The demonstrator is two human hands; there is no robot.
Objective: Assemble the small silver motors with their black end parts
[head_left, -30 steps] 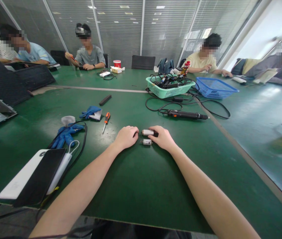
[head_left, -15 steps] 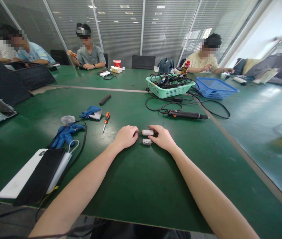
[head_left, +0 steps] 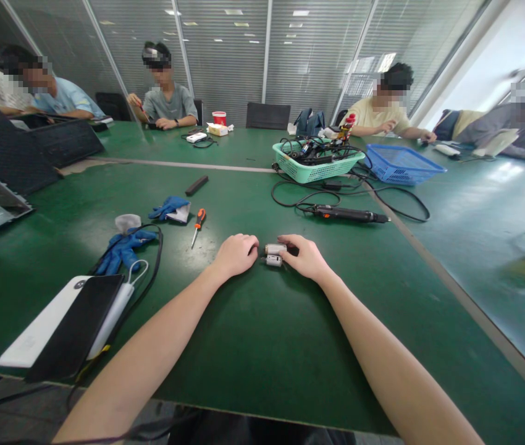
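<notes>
Two small silvery cylinders that look like little motors lie side by side on the green table, their long sides close together or touching. My right hand (head_left: 305, 256) is closed at the right end of the farther motor (head_left: 275, 248), thumb on the near side and fingers on the far side. Just below the thumb tip sits the nearer motor (head_left: 273, 261). To the left, my left hand (head_left: 238, 254) rests on the table with its fingers curled in, a small gap from the motors. Whatever it may hold is hidden.
An orange-handled screwdriver (head_left: 198, 227), blue gloves (head_left: 126, 252) and a phone-like white slab (head_left: 42, 324) lie left. Beyond are a dark bar (head_left: 196, 185), a corded power screwdriver (head_left: 350, 214), a green basket (head_left: 320, 171) and a blue basket (head_left: 404, 168). Several people sit around the table.
The gap between the two motors has closed; they now lie against or very near each other. My right hand has shifted slightly toward me. My left hand has stayed in place.
</notes>
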